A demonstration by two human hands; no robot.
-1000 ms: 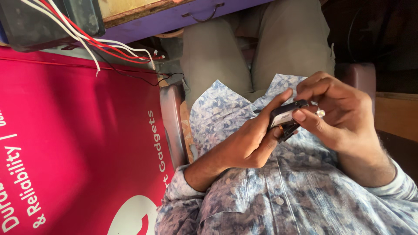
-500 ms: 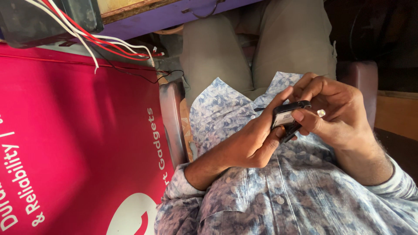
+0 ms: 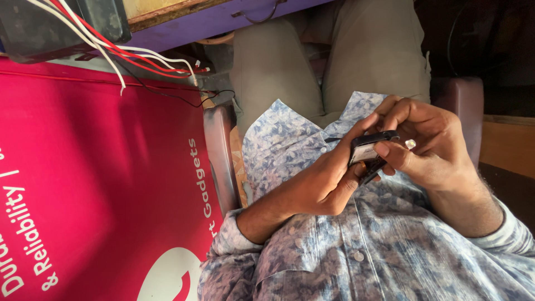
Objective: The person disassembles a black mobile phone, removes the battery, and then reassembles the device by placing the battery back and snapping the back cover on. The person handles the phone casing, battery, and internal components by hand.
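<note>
Phone (image 3: pixel 368 153): small, dark, with a pale panel showing, held over the lap, above the shirt hem, between both hands. Left hand (image 3: pixel 326 181) cupped under and behind it, fingers (image 3: pixel 356 136) wrapped up along its far edge, clenched on it. Right hand (image 3: pixel 429 150) closed over it from the other side, thumb tip pressed on the pale panel, remaining fingers curled round the top end; pale ring stone showing on one finger. Blue floral shirt (image 3: pixel 362 245) nearest, buttons down its front, cuffs at both wrists. Beyond the hands, grey trousers (image 3: pixel 329 61) over both knees. Dark chair arm (image 3: pixel 220 156) just beside the left forearm. Left of that, a large red banner (image 3: pixel 95 184) with white lettering. Farthest off, white and red wires (image 3: pixel 128 56) trailing from a dark box (image 3: pixel 50 25), next to a purple drawer front (image 3: pixel 223 19) with a metal handle.
</note>
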